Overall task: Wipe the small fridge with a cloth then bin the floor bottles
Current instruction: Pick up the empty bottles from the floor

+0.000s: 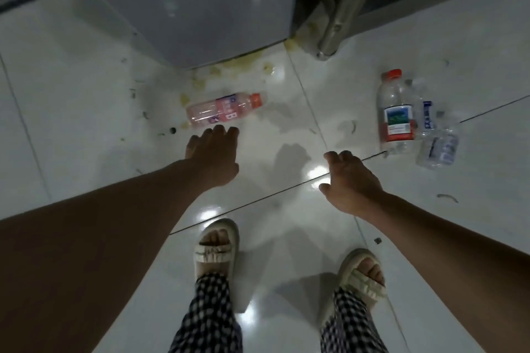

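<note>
A pink-labelled plastic bottle (223, 109) with an orange cap lies on its side on the white tiled floor, just in front of the small grey fridge (183, 6). My left hand (213, 153) reaches down with fingers spread, its fingertips just short of that bottle, holding nothing. To the right lies a clear bottle (397, 114) with a red cap and red label, beside a crumpled clear bottle (436, 137) with a blue label. My right hand (351, 178) hovers over the floor, fingers loosely curled, left of those two bottles and empty. No cloth or bin is in view.
Yellowish stains and small scraps litter the tiles by the fridge's front edge (229, 71). A metal leg (338, 20) stands right of the fridge. My two feet in cream sandals (216, 249) stand below the hands.
</note>
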Demonstrator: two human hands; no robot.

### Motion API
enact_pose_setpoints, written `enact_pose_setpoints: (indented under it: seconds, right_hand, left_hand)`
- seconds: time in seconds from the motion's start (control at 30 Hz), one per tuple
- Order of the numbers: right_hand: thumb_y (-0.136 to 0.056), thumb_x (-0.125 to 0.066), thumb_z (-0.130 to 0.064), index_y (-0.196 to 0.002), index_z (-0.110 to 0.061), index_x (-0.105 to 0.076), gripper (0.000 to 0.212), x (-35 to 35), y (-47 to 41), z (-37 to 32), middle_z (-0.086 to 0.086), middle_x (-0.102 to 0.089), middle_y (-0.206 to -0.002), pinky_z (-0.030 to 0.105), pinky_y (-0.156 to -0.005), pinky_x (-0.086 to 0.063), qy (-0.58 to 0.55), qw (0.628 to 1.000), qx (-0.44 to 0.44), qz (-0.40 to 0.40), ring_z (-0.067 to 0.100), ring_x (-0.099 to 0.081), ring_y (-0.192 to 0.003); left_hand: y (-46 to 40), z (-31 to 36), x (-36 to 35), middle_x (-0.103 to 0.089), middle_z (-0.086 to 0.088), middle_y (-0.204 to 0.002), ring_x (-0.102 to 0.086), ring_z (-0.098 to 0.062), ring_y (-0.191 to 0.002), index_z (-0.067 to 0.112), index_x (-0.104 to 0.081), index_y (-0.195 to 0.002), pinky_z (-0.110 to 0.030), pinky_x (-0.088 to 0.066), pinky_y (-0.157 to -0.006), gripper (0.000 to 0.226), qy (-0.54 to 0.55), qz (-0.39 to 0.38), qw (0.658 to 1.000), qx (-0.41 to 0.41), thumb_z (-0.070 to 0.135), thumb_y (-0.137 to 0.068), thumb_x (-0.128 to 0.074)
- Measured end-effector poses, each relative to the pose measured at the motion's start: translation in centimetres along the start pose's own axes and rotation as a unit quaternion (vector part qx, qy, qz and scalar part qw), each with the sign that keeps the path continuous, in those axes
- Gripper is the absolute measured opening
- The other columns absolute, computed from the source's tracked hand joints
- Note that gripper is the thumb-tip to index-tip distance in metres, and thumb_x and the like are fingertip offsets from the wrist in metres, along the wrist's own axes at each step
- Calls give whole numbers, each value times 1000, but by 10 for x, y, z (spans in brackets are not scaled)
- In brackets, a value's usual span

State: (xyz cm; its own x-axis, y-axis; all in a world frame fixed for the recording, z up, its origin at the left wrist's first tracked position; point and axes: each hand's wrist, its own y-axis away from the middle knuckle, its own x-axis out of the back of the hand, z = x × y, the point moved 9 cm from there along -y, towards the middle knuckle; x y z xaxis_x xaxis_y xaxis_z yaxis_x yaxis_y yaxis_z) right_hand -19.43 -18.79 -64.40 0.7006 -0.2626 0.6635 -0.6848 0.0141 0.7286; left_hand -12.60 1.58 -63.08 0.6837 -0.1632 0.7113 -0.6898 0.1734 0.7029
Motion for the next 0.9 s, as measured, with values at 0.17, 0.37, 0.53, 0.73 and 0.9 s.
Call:
enact_pose_setpoints:
  seconds: [0.17,0.37,0.53,0.73,0.9]
  right_hand:
    - [-90,-56,-27,-137,-12,-34,54,-25,-37,-64,11,-43,-132,38,-89,-45,-3,1000,14,9,28,-44,-121]
    - [-90,-54,-25,-135,-12,-32,52,-60,-78,-88,10,-41,-130,36,-88,-46,-16,999,-1,37,25,-43,-119]
    - [-89,-58,-23,-139,-12,-25,61,-75,-111,-72,9,-39,-133,34,-89,-46,-32,995,-17,91,24,-41,-120]
    - [-87,-59,-21,-138,-13,-25,62,-91,-126,-47,8,-39,-132,32,-88,-44,-46,992,-31,117,23,-43,-118]
    - [-87,-59,-21,-139,-12,-26,63,-92,-111,-17,9,-40,-132,34,-90,-45,-85,987,-53,124,24,-43,-119]
  left_hand:
    - [-31,-72,-19,-46,-11,-131,-46,-31,-121,14,-32,-137,-44,-36,-99,63,-20,-1,1000,7,27,-83,-62]
    - [-98,-97,-47,-41,-13,-135,-43,-32,-122,12,-31,-135,-44,-35,-99,62,-47,32,998,-3,31,-85,-62]
    - [-160,-93,-52,-37,-15,-137,-40,-35,-123,11,-26,-138,-48,-34,-100,77,-22,104,994,-16,35,-79,-69]
    - [-195,-92,-74,-46,-17,-129,-47,-38,-118,11,-27,-135,-46,-39,-93,76,2,88,996,1,35,-78,-70]
    - [-174,-69,-88,-49,-24,-120,-51,-41,-110,-2,-31,-128,-50,-46,-87,69,69,84,994,25,31,-80,-68]
